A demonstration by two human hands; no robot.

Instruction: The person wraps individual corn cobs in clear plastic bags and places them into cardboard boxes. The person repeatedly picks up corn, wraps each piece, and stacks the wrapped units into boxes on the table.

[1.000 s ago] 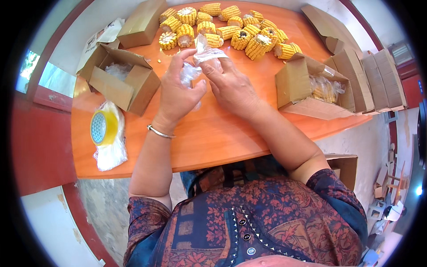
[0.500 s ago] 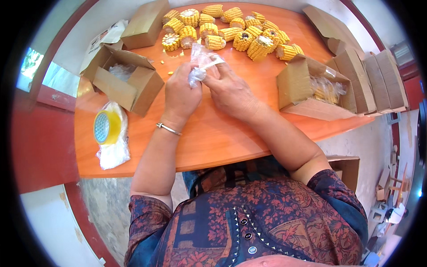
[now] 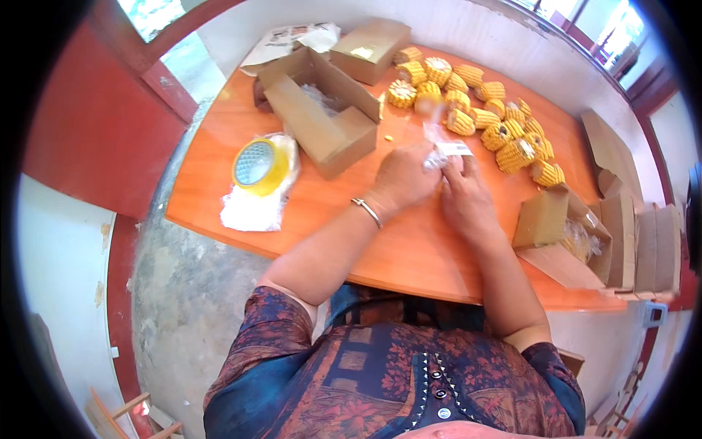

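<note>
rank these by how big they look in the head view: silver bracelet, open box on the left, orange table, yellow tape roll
Largest to smallest:
1. orange table
2. open box
3. yellow tape roll
4. silver bracelet

A small packing workshop, by the look of it, in a plain room. The counter (image 3: pixel 417 245) carries cut corn (image 3: pixel 516 155) along its far side, an open box (image 3: pixel 325 135) and a closed box (image 3: pixel 374 45) towards its left, a second open box (image 3: pixel 541 217) with wrapped corn (image 3: pixel 579 241) at its right end, and tape (image 3: pixel 280 174) on thin plastic (image 3: pixel 252 211) near its left edge. Beyond the counter runs a white wall (image 3: pixel 439 20); left of it lie bare, stained floor (image 3: pixel 183 300) and red panelling (image 3: pixel 91 110).
</note>
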